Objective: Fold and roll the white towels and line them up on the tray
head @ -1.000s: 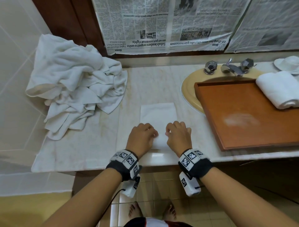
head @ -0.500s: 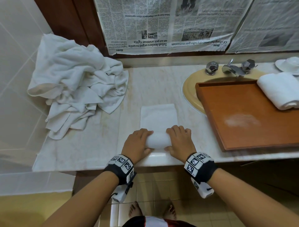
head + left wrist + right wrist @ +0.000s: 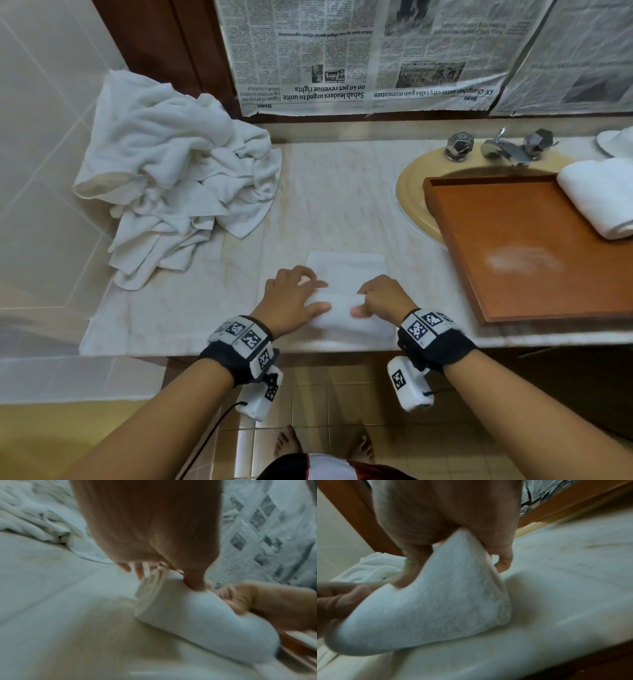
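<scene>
At the desk's (image 3: 191,318) near edge, the left hand (image 3: 291,299) and right hand (image 3: 383,298) each curl around one end of a half-rolled white towel (image 3: 346,308). Its flat tail lies beyond. Rolling well likely needs even pressure, ends flush. Farther right, the tray (image 3: 513,240) holds one finished roll (image 3: 596,195); unfolded towels (image 3: 171,178) heap far left.

White towel (image 3: 346,274) lower centre, white towel pile (image 3: 178,178) upper left, white roll (image 3: 596,195) on orange-brown tray (image 3: 513,291) at right. Counter (image 3: 342,205) cream, marbled. Basin (image 3: 411,198) yellow-tan. Wristbands (image 3: 239,342) black with black-and-white square codes. Newspaper (image 3: 359,51) grey print.
</scene>
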The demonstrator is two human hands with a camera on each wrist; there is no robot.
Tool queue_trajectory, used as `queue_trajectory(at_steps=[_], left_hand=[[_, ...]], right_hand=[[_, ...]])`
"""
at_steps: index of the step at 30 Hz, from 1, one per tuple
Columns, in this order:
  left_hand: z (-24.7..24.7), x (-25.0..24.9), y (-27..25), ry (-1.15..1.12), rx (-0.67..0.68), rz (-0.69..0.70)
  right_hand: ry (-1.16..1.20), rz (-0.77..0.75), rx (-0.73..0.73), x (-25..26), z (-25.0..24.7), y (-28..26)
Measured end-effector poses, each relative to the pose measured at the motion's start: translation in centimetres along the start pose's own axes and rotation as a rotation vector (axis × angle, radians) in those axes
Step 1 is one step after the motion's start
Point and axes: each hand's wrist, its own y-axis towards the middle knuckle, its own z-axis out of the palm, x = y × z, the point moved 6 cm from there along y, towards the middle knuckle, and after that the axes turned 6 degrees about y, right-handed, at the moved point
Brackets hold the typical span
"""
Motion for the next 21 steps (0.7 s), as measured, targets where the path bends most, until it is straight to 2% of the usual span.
queue_trajectory(at_steps=[3,5,9,11,17,19,21], left_hand=[[-1.8,-3.1,-0.9,0.067,-0.420,0.209],[-0.8,-4.2,-1.9,0.119,-0.517,0.265],[2.5,-4.0,-2.4,0.195,-0.417,0.274],[2.7,-3.6,-2.0,0.237,-0.372,0.256],[1.5,-2.9,1.3,0.232,-0.258,0.244],[0.8,-2.4,2.2,0.214,-0.172,0.224],[0.5,-2.0,2.7,0.193,-0.033,0.223]], right_hand=[[-0.076,0.065,-0.215,0.2,-1.4,-0.1],[-0.049,0.009,-0.382,0.6,-1.9,-1.3],[-0.316,-0.276,-0.667,2.1,0.3,-4.2],[-0.378,-0.340,-0.719,1.7,1.6,-5.0],[-0.475,-0.316,-0.517,0.1,1.2,-3.4],[-0.411,-0.335,-0.442,0.5,0.5,-3.2],[-0.231,-0.302,-0.331,0.2,0.1,-3.3]])
